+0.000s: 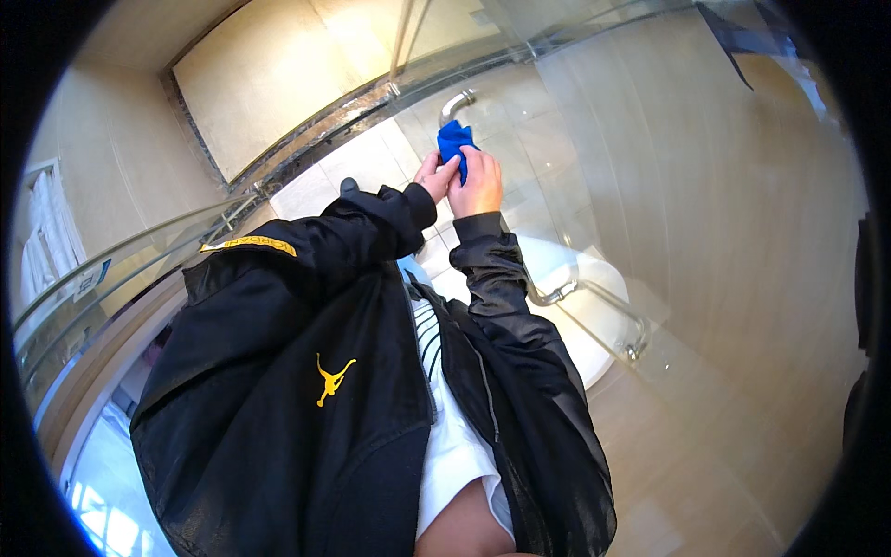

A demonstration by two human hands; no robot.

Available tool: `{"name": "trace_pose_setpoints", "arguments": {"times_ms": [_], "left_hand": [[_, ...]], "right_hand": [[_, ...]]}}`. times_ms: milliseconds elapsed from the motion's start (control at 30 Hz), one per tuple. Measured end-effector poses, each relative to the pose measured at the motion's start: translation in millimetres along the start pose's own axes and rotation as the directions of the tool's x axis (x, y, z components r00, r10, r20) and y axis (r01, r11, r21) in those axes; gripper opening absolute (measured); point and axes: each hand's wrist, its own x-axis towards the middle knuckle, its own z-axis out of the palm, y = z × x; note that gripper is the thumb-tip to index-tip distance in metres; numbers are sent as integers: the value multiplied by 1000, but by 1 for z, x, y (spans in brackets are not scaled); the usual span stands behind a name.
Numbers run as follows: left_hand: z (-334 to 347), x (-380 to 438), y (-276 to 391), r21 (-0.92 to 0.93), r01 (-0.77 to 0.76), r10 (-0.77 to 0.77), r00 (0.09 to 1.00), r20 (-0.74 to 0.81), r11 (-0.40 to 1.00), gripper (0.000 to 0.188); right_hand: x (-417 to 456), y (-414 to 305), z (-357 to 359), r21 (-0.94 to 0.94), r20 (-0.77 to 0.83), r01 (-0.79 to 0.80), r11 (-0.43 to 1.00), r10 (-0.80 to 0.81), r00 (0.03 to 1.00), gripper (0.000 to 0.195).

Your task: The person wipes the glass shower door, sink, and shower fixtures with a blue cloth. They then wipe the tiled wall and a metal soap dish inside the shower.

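A blue cloth (pixel 454 143) is wrapped about a curved metal door handle (pixel 456 104), whose upper bend shows bare above it. My left hand (pixel 437 177) reaches in from the left, its fingers against the cloth's lower left side. Just right of it, my right hand (pixel 478 182) grips the cloth, fingers curled over its right side. The two hands nearly touch. The handle's lower part runs behind my right sleeve and appears again beside it as a bent metal tube (pixel 550 296).
Clear glass panels (pixel 626 160) with a metal-edged rim surround me. Beyond the glass are a white toilet (pixel 600 348) and a tiled floor (pixel 355 157). A towel (pixel 49 230) hangs at far left, near a glass edge and rail (pixel 139 244).
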Motion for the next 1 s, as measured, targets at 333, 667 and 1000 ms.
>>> {"name": "trace_pose_setpoints", "arguments": {"times_ms": [333, 667, 1000], "left_hand": [[78, -113, -116, 246, 402, -458, 853, 249, 882, 34], [124, -160, -151, 142, 583, -593, 734, 331, 800, 24], [84, -124, -90, 160, 310, -328, 940, 94, 937, 25]], "right_hand": [[-177, 60, -111, -115, -45, -155, 981, 150, 988, 39], [-246, 97, -148, -201, -179, -112, 973, 76, 981, 31], [-180, 76, -103, -84, -192, -5, 996, -11, 981, 39]]}}
